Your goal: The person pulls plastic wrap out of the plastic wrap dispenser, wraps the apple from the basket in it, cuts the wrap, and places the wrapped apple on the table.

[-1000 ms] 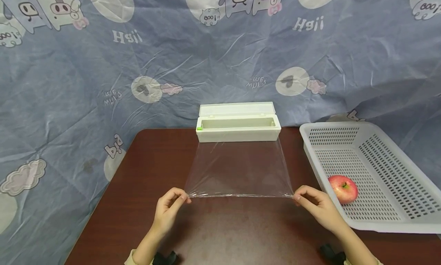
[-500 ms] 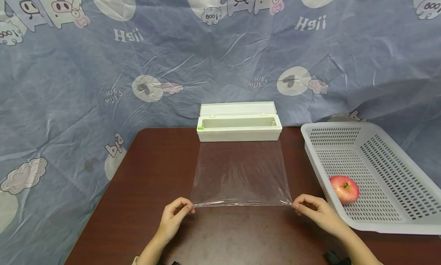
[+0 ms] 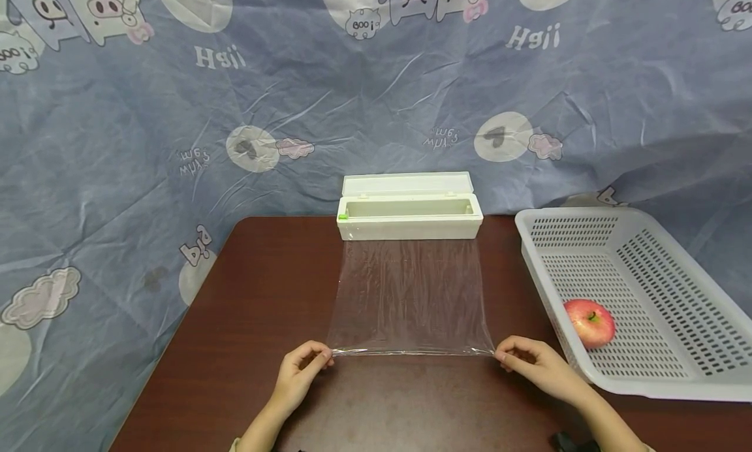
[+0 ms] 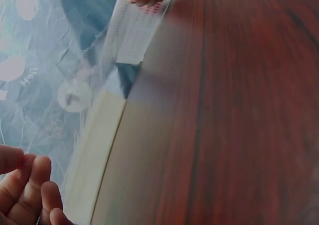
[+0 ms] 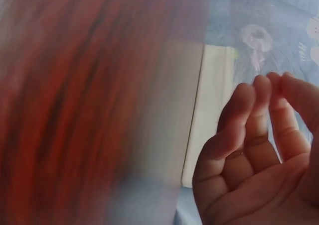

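A clear sheet of plastic wrap (image 3: 411,302) stretches toward me from a pale box (image 3: 410,228), whose lid (image 3: 408,183) stands raised at the back. My left hand (image 3: 298,377) pinches the sheet's near left corner between thumb and forefinger. At the near right corner, my right hand (image 3: 537,368) pinches it the same way. The near edge runs taut and bunched between both hands. In the left wrist view, the left fingers (image 4: 35,185) meet the thumb at lower left. The right wrist view has the right hand (image 5: 264,145) with thumb and forefinger tips together.
To the right lies a grey perforated plastic basket (image 3: 552,308) with a red apple (image 3: 590,323) inside, close beside my right hand. Everything stands on a dark brown wooden table (image 3: 282,275). A blue printed cloth (image 3: 382,99) hangs behind the table's far edge.
Both hands have drawn the plastic wrap nearer to me, lengthening the sheet, and have come slightly closer together. Small lengthwise wrinkles now show in it. The box has hardly shifted.
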`<state>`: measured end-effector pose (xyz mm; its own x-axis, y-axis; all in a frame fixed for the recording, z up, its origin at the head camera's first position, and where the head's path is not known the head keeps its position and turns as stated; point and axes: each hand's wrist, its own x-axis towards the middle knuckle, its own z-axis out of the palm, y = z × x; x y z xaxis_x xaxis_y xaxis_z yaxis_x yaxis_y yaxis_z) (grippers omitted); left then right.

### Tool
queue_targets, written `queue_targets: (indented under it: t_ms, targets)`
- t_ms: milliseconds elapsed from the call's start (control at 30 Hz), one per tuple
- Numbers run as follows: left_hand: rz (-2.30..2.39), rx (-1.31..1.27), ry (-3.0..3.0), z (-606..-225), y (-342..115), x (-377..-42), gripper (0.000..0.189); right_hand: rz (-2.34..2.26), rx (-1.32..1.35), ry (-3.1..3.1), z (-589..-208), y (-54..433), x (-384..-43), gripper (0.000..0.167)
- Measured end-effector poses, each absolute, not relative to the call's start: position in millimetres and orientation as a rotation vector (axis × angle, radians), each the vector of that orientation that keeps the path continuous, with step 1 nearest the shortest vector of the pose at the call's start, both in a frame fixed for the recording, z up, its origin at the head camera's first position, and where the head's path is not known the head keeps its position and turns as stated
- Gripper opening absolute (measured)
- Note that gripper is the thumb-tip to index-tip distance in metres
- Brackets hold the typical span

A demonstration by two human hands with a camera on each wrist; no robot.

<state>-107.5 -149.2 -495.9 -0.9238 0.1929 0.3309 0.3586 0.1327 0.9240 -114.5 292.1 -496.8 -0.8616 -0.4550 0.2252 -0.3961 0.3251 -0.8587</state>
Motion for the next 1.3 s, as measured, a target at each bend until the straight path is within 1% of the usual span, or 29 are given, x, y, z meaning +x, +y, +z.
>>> queue_targets:
  t_ms: [167, 400, 500, 633, 733, 900, 1067, 1300]
  targets:
    - [-1.88, -0.555, -2.248, -498, -150, -106, 0.008, -1.619, -0.846, 2.497, -503, 293, -115, 0.011]
    - [-1.838, -0.557, -2.314, -504, -152, -105, 0.007, -1.604, -0.82, 2.49, -511, 294, -116, 0.008]
    - [-1.818, -0.553, -2.326, -516, -154, -108, 0.007, -1.578, -0.782, 2.511, -513, 293, -116, 0.008]
    - [-1.748, -0.485, -2.376, -534, -156, -114, 0.006, -1.543, -0.715, 2.558, -514, 292, -116, 0.006]
    - [-1.624, -0.45, -2.452, -536, -156, -116, 0.007, -1.503, -0.696, 2.612, -515, 290, -117, 0.006]
    - [-1.415, -0.46, -2.521, -535, -155, -116, 0.006, -1.446, -0.701, 2.681, -515, 289, -119, 0.007]
    - [-1.316, -0.445, -2.536, -536, -154, -116, 0.006, -1.401, -0.669, 2.712, -515, 289, -119, 0.006]
    - [-1.208, -0.463, -2.545, -539, -155, -117, 0.008, -1.349, -0.657, 2.708, -510, 288, -117, 0.012]
